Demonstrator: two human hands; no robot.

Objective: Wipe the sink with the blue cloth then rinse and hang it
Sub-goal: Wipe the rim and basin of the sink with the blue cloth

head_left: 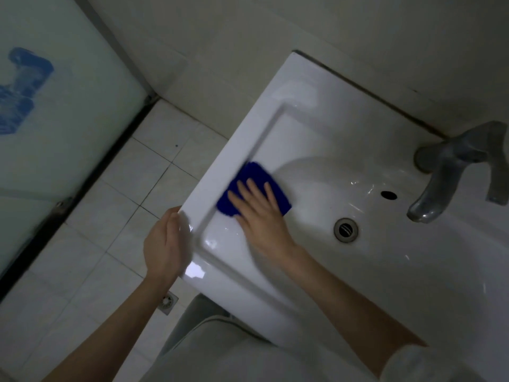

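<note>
Dim, flat, greyish light; corners fall darker. Small glare patches on the wet sink (pixel 303 86) rim and basin. Right hand (pixel 259 213) motion-blurred; wide-angle tilt bends edges.

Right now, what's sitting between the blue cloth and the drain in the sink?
Nothing. In the head view, only bare white basin lies between the blue cloth and the drain; the right hand rests on the cloth.

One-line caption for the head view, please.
Right hand presses the blue cloth flat against the sink basin wall; left hand grips the rim.
</note>
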